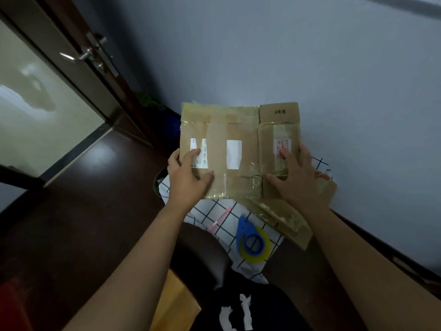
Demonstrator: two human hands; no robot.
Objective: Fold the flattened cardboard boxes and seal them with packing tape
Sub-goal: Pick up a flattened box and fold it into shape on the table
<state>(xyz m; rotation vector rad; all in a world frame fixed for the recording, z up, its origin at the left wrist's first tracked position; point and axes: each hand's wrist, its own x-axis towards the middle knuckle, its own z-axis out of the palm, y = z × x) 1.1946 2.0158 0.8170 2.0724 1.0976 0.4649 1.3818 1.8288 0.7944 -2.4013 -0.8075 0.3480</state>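
A flattened brown cardboard box with old clear tape and white labels is held up in front of me above a small table. My left hand grips its lower left edge, thumb on the front face. My right hand holds its lower right part, fingers spread over the front. Another flattened cardboard box lies under it on the table's right side. A blue tape dispenser with a yellowish tape roll rests on the cloth near my body.
The table carries a white cloth with a dark grid and a pink pen. A grey wall runs behind and to the right. A dark door with a metal handle stands at the left over a dark wooden floor.
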